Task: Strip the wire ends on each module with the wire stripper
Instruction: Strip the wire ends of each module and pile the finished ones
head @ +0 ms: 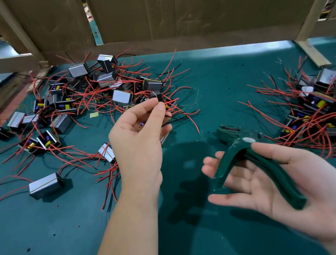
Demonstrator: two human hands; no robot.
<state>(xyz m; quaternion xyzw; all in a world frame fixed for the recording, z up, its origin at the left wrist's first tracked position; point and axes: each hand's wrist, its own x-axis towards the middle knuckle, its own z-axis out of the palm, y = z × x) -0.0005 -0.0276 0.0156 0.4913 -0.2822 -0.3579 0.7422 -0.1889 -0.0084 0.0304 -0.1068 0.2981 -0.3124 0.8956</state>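
My left hand (136, 140) is raised over the green mat, palm toward me, and holds a module that is mostly hidden behind it; thumb and forefinger pinch its thin black wire (169, 120). My right hand (275, 181) lies palm up at the lower right and holds the green wire stripper (251, 154). The thumb rests on one handle and the fingers sit under the other; the handles are spread, and the jaws point up and left. A pile of modules (100, 87) with red and black wires lies at the back left. A second pile of modules (329, 107) lies at the right.
The green mat (49, 243) covers the table, with small bits of stripped insulation scattered on it. Cardboard panels (198, 0) and wooden frame pieces (313, 53) wall off the back. A lone module (46, 186) sits at the front left.
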